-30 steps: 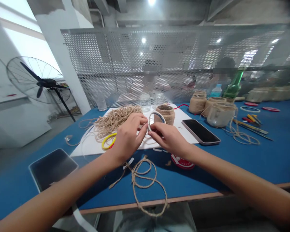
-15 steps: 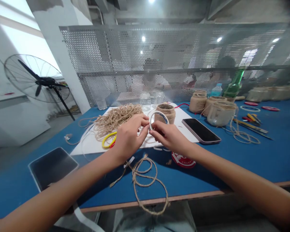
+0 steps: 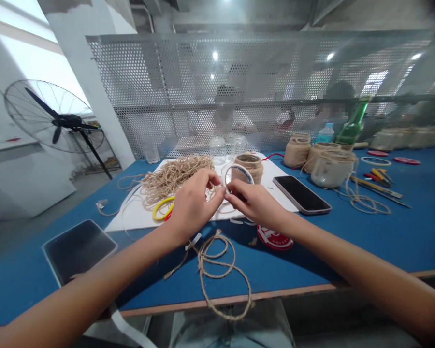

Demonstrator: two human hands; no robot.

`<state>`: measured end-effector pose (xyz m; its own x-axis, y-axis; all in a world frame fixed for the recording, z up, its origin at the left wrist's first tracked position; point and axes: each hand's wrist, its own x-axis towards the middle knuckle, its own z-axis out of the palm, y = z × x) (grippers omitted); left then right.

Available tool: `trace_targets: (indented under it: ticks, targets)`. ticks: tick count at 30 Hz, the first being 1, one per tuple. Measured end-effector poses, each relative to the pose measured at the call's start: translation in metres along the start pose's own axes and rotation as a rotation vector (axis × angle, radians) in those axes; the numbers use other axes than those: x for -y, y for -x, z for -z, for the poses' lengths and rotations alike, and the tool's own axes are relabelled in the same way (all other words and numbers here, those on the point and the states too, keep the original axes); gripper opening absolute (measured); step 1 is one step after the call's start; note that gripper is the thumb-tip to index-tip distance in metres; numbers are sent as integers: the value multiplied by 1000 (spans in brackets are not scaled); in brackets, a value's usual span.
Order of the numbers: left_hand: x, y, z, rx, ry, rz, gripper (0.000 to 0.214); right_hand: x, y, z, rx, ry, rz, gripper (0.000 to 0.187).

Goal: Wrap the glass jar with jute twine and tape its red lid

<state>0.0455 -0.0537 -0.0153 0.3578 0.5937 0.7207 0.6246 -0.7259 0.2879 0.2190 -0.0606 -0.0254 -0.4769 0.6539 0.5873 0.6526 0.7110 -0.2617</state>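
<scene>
Above the white sheet, my right hand [image 3: 252,199] pinches a thin white roll of tape [image 3: 249,170], held upright. My left hand [image 3: 195,200] is closed beside it, its thumb tip meeting my right fingertips at the roll's left edge; whatever its bent fingers hold is too small to make out. Behind the roll stands a twine-wrapped jar [image 3: 254,166]. A heap of jute twine [image 3: 176,176] and yellow-handled scissors [image 3: 161,209] lie by my left hand. Below my hands are a loose length of twine [image 3: 217,276] and a red-and-white roll [image 3: 274,239].
A phone [image 3: 301,194] lies to the right, near twine-wrapped jars [image 3: 331,170], a green bottle [image 3: 353,123] and several tools [image 3: 379,188]. A dark flat tablet-like object [image 3: 79,249] is at left. Clear jars [image 3: 217,149] stand before a perforated metal screen [image 3: 188,87]; people sit beyond.
My left index finger has shifted slightly and its thumb has moved a little toward the right fingertips. The tape roll stays in my right hand; the view has tilted slightly.
</scene>
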Motion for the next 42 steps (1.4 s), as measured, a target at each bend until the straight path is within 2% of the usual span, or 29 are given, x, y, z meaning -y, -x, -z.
trace_targets:
  ticks: [4, 11, 17, 21, 23, 27, 31, 35, 42]
  targets:
    - [0, 2, -2, 17, -5, 12, 15, -2, 0, 0, -11, 29, 4, 16]
    - [2, 0, 0, 45, 33, -24, 5, -1, 0, 0, 12, 33, 12, 16]
    - [3, -2, 4, -77, -80, -54, 18, -1, 0, 3, 35, -2, 1, 15]
    - [5, -5, 7, 54, -155, -182, 20, -3, 0, 3, 46, -4, 20, 15]
    - [6, -6, 7, 74, -134, -197, 14, -3, -1, 2, 41, -4, 12, 15]
    - [6, -5, 6, 72, -113, -206, 10, -3, -1, 3, 54, -35, 2, 14]
    - [7, -5, 7, 125, -136, -185, 11, -3, -1, 7, 76, -105, -10, 16]
    - [8, -6, 12, 177, -169, -158, 9, -3, -2, 13, 162, -234, -39, 16]
    - [4, -8, 18, 193, -222, -111, 9, -3, -1, 16, 272, -384, -96, 20]
